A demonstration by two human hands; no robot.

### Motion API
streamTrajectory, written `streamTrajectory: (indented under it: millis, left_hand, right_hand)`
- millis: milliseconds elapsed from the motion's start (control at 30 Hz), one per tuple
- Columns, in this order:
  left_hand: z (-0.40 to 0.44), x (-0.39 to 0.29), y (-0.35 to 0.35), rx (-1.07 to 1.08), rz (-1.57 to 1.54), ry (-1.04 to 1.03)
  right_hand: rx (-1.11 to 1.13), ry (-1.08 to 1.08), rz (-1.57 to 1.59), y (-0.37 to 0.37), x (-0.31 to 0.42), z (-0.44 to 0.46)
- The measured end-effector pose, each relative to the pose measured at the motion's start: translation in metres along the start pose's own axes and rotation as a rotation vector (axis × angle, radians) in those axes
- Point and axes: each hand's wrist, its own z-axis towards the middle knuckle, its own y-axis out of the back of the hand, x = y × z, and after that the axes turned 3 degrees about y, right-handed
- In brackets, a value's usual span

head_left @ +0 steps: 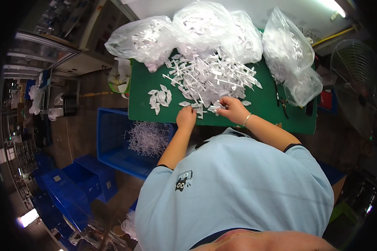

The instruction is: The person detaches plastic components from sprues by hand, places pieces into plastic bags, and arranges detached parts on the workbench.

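Right fingers (224, 102): closed on white pieces (215, 107), count unclear. Left fingers (191, 109): bunched together by a sprig (199, 111); can't tell if I'm pinching it. One loose piece (184, 103) just beyond my left fingertips, another (246, 103) right of my right fingers. Heap (213, 79) straight ahead of both, close; small pile (160, 98) left of my left fingers. Worktop (143, 81) edge is just behind my fingers, so held pieces could drop off if my grip loosens. Reaching in carelessly could slide the tangled heap onto the loose ones. Sweeping left too wide could knock the small pile toward the bin (101, 136), left and nearer my body. Bags (203, 25) crowd the heap's far side; one slumping could spill more.
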Motion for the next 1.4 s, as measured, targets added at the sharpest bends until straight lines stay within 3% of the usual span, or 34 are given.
streamTrajectory:
  millis: [100, 133, 233, 400, 567, 633, 767, 833, 900, 933, 1000, 1033, 1100, 1133, 1167, 1233, 1300, 1400]
  left_hand:
    - [0.002, -0.005, 0.004, 0.039, 0.056, 0.004]
    - [0.004, -0.006, 0.003, 0.032, 0.069, -0.006]
    - [0.009, 0.005, -0.010, -0.060, 0.069, -0.100]
    - [0.001, 0.016, 0.005, -0.086, 0.039, -0.068]
    - [0.001, 0.021, 0.082, -0.091, -0.038, 0.043]
    - [0.014, 0.012, 0.143, -0.193, -0.092, 0.058]
    - [0.079, -0.007, 0.233, -0.653, -0.091, -0.137]
    - [0.121, -0.013, 0.262, -0.677, -0.040, -0.095]
    - [0.152, -0.031, 0.285, -0.547, 0.012, 0.118]
    - [0.171, -0.034, 0.295, -0.550, 0.010, 0.103]
    - [0.201, -0.037, 0.307, -0.158, -0.364, 0.335]
    - [0.206, -0.040, 0.304, -0.154, -0.364, 0.326]
    - [0.216, -0.042, 0.297, -0.244, -1.010, 0.365]
    - [0.230, -0.033, 0.293, -0.114, -1.263, 0.403]
    - [0.241, -0.025, 0.284, -0.112, -1.263, 0.410]
    - [0.235, -0.025, 0.283, -0.234, -1.553, 0.533]
    - [0.245, 0.002, 0.266, -0.204, -1.634, 0.503]
    - [0.203, 0.005, 0.254, -0.382, -1.436, 0.022]
  right_hand:
    - [0.033, -0.025, 0.107, 0.005, 0.081, 0.050]
    - [-0.052, 0.156, 0.059, -0.003, 0.084, 0.078]
    - [-0.085, 0.015, 0.241, -0.005, 0.149, 0.147]
    - [-0.080, -0.169, 0.564, -0.003, 0.195, 0.217]
    - [-0.075, -0.063, 0.764, 0.026, 0.178, 0.200]
    - [-0.140, -0.208, 0.880, 0.046, 0.167, 0.191]
    - [-0.193, -0.184, 0.968, 0.087, 0.147, 0.169]
    - [-0.192, -0.176, 0.986, 0.103, 0.142, 0.158]
    - [-0.211, -0.174, 0.983, 0.115, 0.139, 0.153]
    - [-0.270, -0.237, 0.990, 0.121, 0.139, 0.150]
    - [-0.330, -0.302, 1.028, 0.132, 0.135, 0.150]
    - [-0.340, -0.300, 1.028, 0.136, 0.133, 0.154]
    - [-0.347, -0.382, 1.303, 0.143, 0.130, 0.167]
    - [-0.283, -0.332, 1.313, 0.148, 0.125, 0.176]
    - [-0.283, -0.339, 1.312, 0.151, 0.122, 0.187]
    - [-0.455, -0.340, 1.452, 0.148, 0.160, 0.192]
    - [-0.449, -0.242, 1.475, 0.151, 0.160, 0.203]
    - [-0.423, -0.059, 1.414, 0.160, 0.147, 0.206]
